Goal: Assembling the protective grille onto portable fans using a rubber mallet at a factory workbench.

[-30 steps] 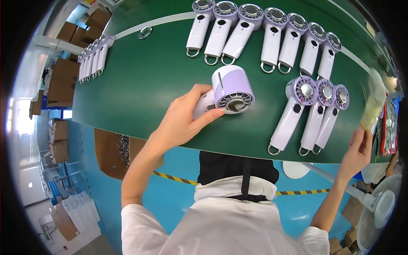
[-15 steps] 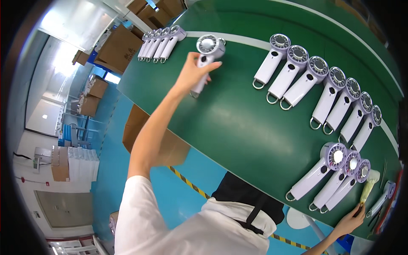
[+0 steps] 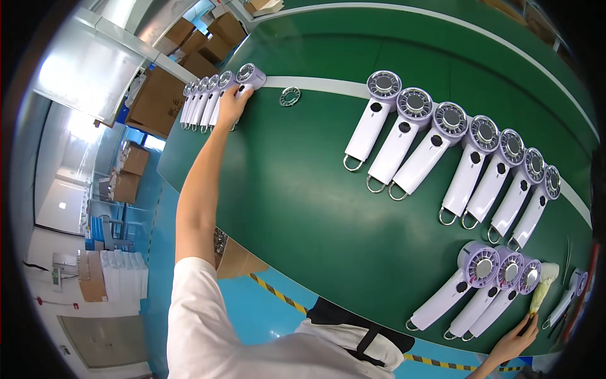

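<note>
At the far left of the green table, my left hand (image 3: 231, 108) is closed around the handle of a white and lilac handheld fan (image 3: 250, 74). This fan stands at the near end of a row of several similar handheld fans (image 3: 203, 101). Down at the lower right, my right hand (image 3: 516, 338) is closed on the lower end of a pale yellow, cloth-like thing (image 3: 543, 292) with a whitish top; its kind is unclear. Beside it lie three handheld fans (image 3: 485, 297) with lilac heads and wire loops at their handle ends.
Several more handheld fans (image 3: 413, 142) lie in a slanting row on the green table (image 3: 303, 208). A loose ring-shaped grille (image 3: 290, 96) lies near the white stripe. Another fan-like piece (image 3: 565, 300) is at the right edge. A cardboard box (image 3: 240, 258) stands below the table edge.
My left hand has carried the handheld fan leftward to the far-left row. The ring-shaped grille, partly hidden behind the fan before, now shows fully. My right hand stays by the pale yellow thing.
</note>
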`<action>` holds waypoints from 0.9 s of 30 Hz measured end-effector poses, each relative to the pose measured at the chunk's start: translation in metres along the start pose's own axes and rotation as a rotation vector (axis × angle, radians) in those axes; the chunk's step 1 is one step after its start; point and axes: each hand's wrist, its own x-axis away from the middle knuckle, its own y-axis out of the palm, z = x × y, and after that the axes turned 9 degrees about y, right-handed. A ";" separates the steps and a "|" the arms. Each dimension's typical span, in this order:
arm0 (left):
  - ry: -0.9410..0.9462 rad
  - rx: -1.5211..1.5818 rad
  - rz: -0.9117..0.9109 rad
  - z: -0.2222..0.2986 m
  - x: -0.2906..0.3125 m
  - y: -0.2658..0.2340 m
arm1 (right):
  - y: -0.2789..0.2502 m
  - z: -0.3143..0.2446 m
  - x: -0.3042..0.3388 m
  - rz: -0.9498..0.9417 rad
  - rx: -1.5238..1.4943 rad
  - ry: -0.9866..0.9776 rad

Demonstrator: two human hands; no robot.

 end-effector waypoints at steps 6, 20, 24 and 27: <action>-0.045 -0.031 0.004 -0.019 -0.004 0.003 | -0.004 0.000 -0.003 -0.032 0.043 0.033; 0.458 -0.078 -0.148 0.121 0.044 0.021 | -0.009 -0.019 -0.001 0.079 -0.048 -0.093; 0.359 0.080 -0.091 0.162 0.061 0.013 | -0.042 -0.057 0.006 0.276 -0.116 -0.171; 0.638 0.367 -0.100 0.259 0.083 -0.025 | -0.065 -0.089 0.003 0.204 -0.478 -0.244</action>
